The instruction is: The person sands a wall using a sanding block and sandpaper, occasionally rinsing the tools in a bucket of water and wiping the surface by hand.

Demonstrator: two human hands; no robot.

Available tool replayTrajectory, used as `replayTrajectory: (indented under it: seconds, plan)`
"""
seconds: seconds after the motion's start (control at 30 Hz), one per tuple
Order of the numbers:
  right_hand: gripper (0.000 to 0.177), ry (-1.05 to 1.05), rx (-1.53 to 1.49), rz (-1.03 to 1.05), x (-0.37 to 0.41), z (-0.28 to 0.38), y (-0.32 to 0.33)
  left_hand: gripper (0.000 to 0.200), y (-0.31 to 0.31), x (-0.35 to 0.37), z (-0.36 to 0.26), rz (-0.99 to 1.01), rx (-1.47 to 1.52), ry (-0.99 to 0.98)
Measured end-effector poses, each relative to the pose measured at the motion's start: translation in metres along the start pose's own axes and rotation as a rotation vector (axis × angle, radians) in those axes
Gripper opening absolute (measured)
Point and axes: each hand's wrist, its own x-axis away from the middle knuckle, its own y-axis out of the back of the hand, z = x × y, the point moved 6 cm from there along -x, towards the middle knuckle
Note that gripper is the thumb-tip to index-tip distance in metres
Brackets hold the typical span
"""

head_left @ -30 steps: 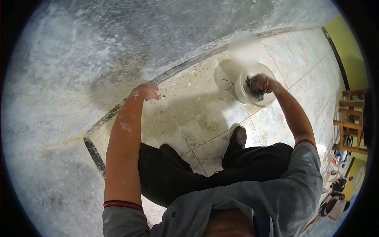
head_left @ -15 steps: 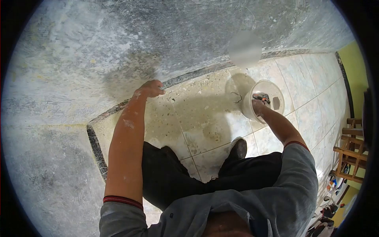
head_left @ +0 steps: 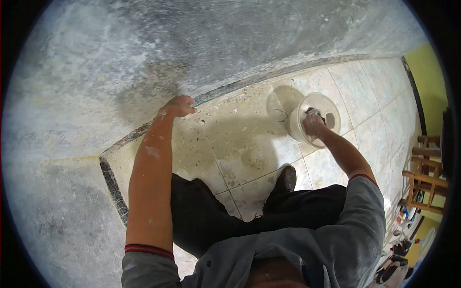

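Observation:
Against the foot of the grey wall, my left hand is closed, with its fingertips beside the dark baseboard strip. A small pale edge shows at those fingers, too little to name. On the right, my right hand reaches into a whitish plastic bucket standing on the tiles. Its fingers are closed around a dark and whitish thing, mostly covered by the hand. A greyish patch shows inside the bucket near its right side.
Specks and crumbs of debris litter the tiled floor along the wall. A thin bent strand lies left of the bucket. My shoe is just below. Wooden furniture and assorted items stand at the far right.
My right hand has shifted further over the thing in the bucket, so its dark and orange parts are now mostly covered. My left hand stays at the wall's base; the view has shifted slightly.

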Motion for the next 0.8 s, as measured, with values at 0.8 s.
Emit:
replayTrajectory:
  seconds: [0.8]
  plan:
    - [0.026, -0.133, -0.962, -0.095, 0.034, -0.067, 0.063, 0.059, -0.025, -0.029, -0.074, 0.065, -0.150, -0.068]
